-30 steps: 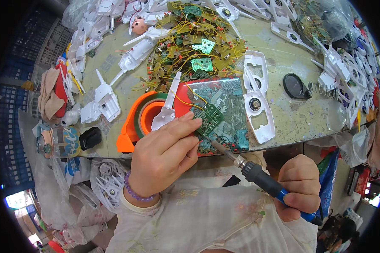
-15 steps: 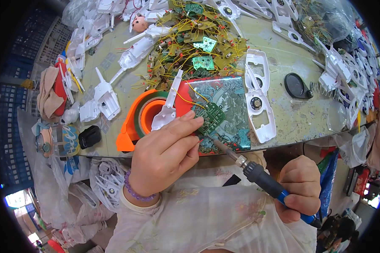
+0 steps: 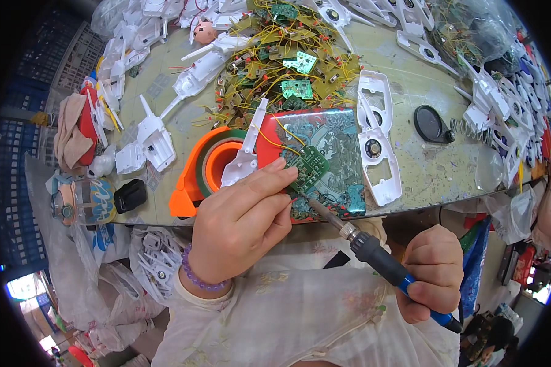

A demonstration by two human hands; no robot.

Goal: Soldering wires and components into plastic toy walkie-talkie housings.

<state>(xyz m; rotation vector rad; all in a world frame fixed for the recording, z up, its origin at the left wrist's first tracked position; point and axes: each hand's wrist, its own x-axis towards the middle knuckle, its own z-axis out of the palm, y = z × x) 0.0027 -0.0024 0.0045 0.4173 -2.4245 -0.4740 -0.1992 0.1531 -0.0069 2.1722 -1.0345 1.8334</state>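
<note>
My left hand (image 3: 239, 223), wearing a purple bead bracelet, pinches the lower left edge of a green circuit board (image 3: 312, 166) that has yellow wires running from its top. Something small and red shows at my fingertips. My right hand (image 3: 433, 272) is closed around the blue and black handle of a soldering iron (image 3: 376, 254). Its tip points up and left to the board's lower edge, close to my left fingers; I cannot tell whether it touches. Beneath the board lies a red and grey-green patterned mat (image 3: 343, 137). A white plastic shell (image 3: 242, 164) rests beside the left hand.
A heap of wired circuit boards (image 3: 294, 61) covers the table's far middle. An orange tape dispenser (image 3: 193, 174) stands left of the mat. White two-ringed casings (image 3: 378, 140) and a black oval part (image 3: 431, 124) lie right. More white casings (image 3: 156, 144) sit left; a bottle (image 3: 92, 202) stands near the edge.
The soldering iron and my right hand have shifted very slightly left. My left hand keeps its pinch on the circuit board, while the whole view has moved a little.
</note>
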